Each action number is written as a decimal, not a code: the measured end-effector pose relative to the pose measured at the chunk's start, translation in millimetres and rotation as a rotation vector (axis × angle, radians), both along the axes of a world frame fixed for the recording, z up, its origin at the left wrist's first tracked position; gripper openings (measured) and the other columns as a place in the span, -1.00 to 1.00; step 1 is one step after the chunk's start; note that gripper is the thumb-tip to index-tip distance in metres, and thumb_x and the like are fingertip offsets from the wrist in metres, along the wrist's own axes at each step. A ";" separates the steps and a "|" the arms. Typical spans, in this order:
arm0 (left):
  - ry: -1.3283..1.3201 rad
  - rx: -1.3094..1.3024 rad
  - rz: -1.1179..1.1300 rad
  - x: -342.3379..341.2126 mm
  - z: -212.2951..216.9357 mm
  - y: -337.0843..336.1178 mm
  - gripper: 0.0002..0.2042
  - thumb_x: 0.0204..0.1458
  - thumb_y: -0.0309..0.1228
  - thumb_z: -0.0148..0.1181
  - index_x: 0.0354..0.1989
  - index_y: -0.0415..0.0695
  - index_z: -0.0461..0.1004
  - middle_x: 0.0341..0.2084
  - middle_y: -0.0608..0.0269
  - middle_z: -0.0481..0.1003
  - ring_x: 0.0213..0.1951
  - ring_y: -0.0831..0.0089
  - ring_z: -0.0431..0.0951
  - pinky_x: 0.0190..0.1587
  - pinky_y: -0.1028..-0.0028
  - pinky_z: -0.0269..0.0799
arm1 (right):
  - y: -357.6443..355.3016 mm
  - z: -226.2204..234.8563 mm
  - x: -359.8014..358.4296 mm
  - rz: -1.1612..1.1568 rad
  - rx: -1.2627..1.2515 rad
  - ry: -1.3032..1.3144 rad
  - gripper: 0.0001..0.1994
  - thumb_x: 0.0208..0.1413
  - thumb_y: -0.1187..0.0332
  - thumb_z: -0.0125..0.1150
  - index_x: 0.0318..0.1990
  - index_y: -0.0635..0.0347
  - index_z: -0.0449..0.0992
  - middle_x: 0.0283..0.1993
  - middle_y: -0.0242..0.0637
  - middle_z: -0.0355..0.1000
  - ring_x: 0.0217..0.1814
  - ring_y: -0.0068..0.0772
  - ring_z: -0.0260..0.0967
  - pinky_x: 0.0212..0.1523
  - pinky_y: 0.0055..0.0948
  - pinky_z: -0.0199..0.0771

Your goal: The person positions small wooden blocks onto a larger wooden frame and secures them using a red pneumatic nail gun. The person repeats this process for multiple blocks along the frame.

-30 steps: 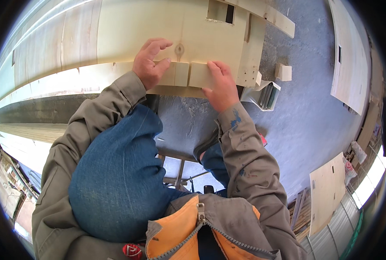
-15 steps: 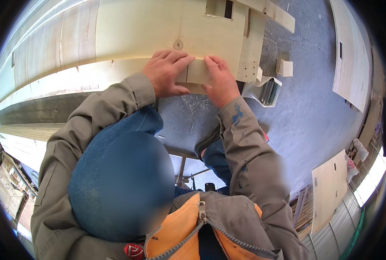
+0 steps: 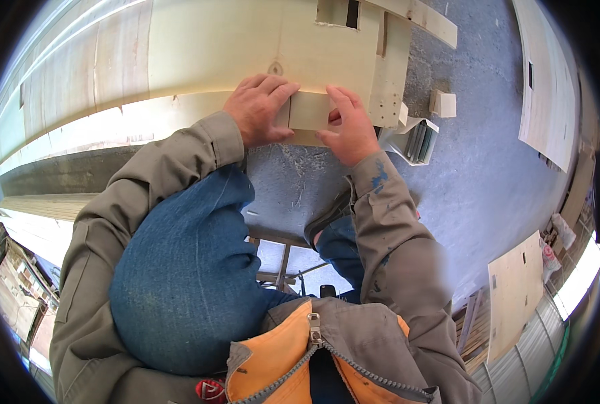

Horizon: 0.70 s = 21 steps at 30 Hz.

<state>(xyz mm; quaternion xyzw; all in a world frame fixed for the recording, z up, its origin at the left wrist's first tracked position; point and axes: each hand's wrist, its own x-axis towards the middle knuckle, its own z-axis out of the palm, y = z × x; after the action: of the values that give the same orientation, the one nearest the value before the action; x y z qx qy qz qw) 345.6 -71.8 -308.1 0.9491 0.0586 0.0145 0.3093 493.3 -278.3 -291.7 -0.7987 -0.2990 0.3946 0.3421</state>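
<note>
We see both hands pressed against the near edge of a long pale wooden panel (image 3: 199, 47) that runs across the top of the view. The left hand (image 3: 259, 109) lies flat with its fingers spread loosely over the panel's edge, just below a small dark knot (image 3: 275, 68), and its fingertips touch the left end of a small wooden block (image 3: 308, 112). The right hand (image 3: 347, 128) closes around the right end of that block, thumb underneath and fingers curled over the top, so the block sits between the 2 hands, flush against the panel's near edge. Just right of the block, an upright wooden board (image 3: 389, 74) joins the panel, and a rectangular cutout (image 3: 337, 12) opens near the panel's far edge. On the grey concrete floor (image 3: 475, 175) lie wood shavings (image 3: 300, 168) beneath the hands, a loose wood offcut (image 3: 443, 104) and an open white box (image 3: 417, 138) near the right hand.
</note>
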 end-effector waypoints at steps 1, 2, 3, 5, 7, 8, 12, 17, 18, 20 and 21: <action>-0.003 0.005 -0.007 -0.1 -0.4 0.7 -0.17 -0.21 -0.20 0.62 0.34 -0.07 0.44 0.18 0.09 0.48 0.24 0.01 0.46 0.38 0.10 0.34 | -1.0 0.5 0.8 -0.011 0.006 0.026 -0.13 -0.12 0.58 0.54 0.46 0.18 0.34 0.45 -0.09 0.28 0.39 -0.02 0.40 0.35 -0.23 0.53; -0.006 0.010 -0.015 -0.7 -0.9 1.8 -0.16 -0.21 -0.19 0.63 0.35 -0.08 0.43 0.18 0.09 0.48 0.23 0.00 0.46 0.38 0.10 0.35 | -1.5 -3.3 0.6 0.029 0.034 -0.033 -0.14 -0.11 0.59 0.52 0.45 0.19 0.34 0.44 -0.09 0.28 0.39 -0.02 0.40 0.35 -0.23 0.53; -0.011 0.013 -0.024 -0.3 -1.6 2.0 -0.16 -0.21 -0.19 0.63 0.35 -0.08 0.43 0.18 0.08 0.49 0.23 0.00 0.46 0.38 0.10 0.35 | -1.7 -7.4 -0.1 0.066 0.058 -0.096 -0.16 -0.10 0.59 0.51 0.45 0.19 0.35 0.44 -0.08 0.29 0.39 -0.01 0.39 0.36 -0.22 0.53; -0.016 -0.006 -0.032 0.2 -2.9 2.1 -0.14 -0.20 -0.18 0.63 0.37 -0.09 0.41 0.18 0.07 0.49 0.23 0.00 0.47 0.37 0.10 0.36 | -3.9 -11.8 -0.7 0.108 0.071 -0.196 -0.19 -0.09 0.56 0.50 0.43 0.22 0.36 0.43 -0.06 0.30 0.39 0.01 0.39 0.37 -0.20 0.51; -0.019 -0.015 -0.032 -1.1 -3.0 3.5 -0.12 -0.20 -0.17 0.63 0.39 -0.09 0.40 0.19 0.05 0.49 0.23 -0.01 0.47 0.37 0.10 0.36 | 0.3 -11.9 -2.7 0.122 0.058 -0.264 -0.22 -0.08 0.50 0.51 0.40 0.24 0.38 0.41 -0.03 0.31 0.38 0.04 0.39 0.39 -0.17 0.48; -0.025 -0.021 -0.030 -1.3 -3.4 3.2 -0.10 -0.20 -0.16 0.63 0.40 -0.10 0.39 0.19 0.04 0.49 0.23 -0.01 0.47 0.37 0.11 0.37 | -0.9 -8.6 -0.9 0.116 0.040 -0.301 -0.22 -0.09 0.47 0.50 0.39 0.25 0.39 0.39 -0.01 0.32 0.38 0.06 0.37 0.40 -0.16 0.46; -0.042 -0.030 -0.035 -2.4 -5.2 4.6 -0.07 -0.20 -0.15 0.64 0.44 -0.10 0.35 0.21 0.01 0.48 0.23 -0.02 0.47 0.37 0.11 0.37 | -19.9 7.9 20.5 0.044 0.046 -0.393 -0.22 -0.14 0.38 0.49 0.36 0.29 0.41 0.33 0.07 0.34 0.40 0.12 0.32 0.44 -0.11 0.38; -0.059 -0.025 -0.039 -4.9 -6.7 8.2 -0.06 -0.18 -0.16 0.63 0.45 -0.09 0.33 0.20 0.02 0.49 0.22 -0.04 0.47 0.36 0.10 0.37 | -37.3 39.6 44.8 0.078 0.020 -0.592 -0.28 -0.08 0.48 0.38 0.36 0.30 0.42 0.33 0.04 0.31 0.35 0.02 0.36 0.26 -0.22 0.56; -0.070 -0.036 -0.043 -2.9 -7.8 6.2 -0.06 -0.18 -0.16 0.63 0.45 -0.09 0.32 0.20 0.02 0.49 0.22 -0.04 0.47 0.36 0.09 0.37 | -38.1 41.8 46.6 0.157 0.028 -0.706 -0.28 -0.05 0.54 0.34 0.39 0.26 0.40 0.38 0.03 0.29 0.34 -0.02 0.38 0.19 -0.25 0.60; -0.058 -0.043 -0.044 -5.5 -8.2 7.1 -0.06 -0.18 -0.16 0.63 0.45 -0.09 0.32 0.20 0.02 0.49 0.22 -0.04 0.48 0.36 0.09 0.37 | -18.9 51.9 28.8 0.164 0.060 -0.478 -0.25 -0.04 0.57 0.35 0.41 0.25 0.36 0.40 0.07 0.28 0.40 0.13 0.33 0.36 -0.17 0.46; -0.052 -0.043 -0.043 -5.9 -7.3 8.0 -0.07 -0.17 -0.16 0.62 0.45 -0.09 0.32 0.20 0.02 0.49 0.22 -0.04 0.48 0.36 0.09 0.37 | -6.4 56.7 18.3 0.168 0.080 -0.364 -0.24 -0.04 0.58 0.35 0.43 0.24 0.35 0.40 0.10 0.28 0.42 0.20 0.30 0.44 -0.13 0.40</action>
<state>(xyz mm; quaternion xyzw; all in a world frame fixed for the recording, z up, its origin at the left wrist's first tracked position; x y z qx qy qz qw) 339.7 -63.8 -315.4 0.9426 0.0307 0.0311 0.3310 511.7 -284.6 -235.0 -0.8149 -0.4369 0.2585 0.2796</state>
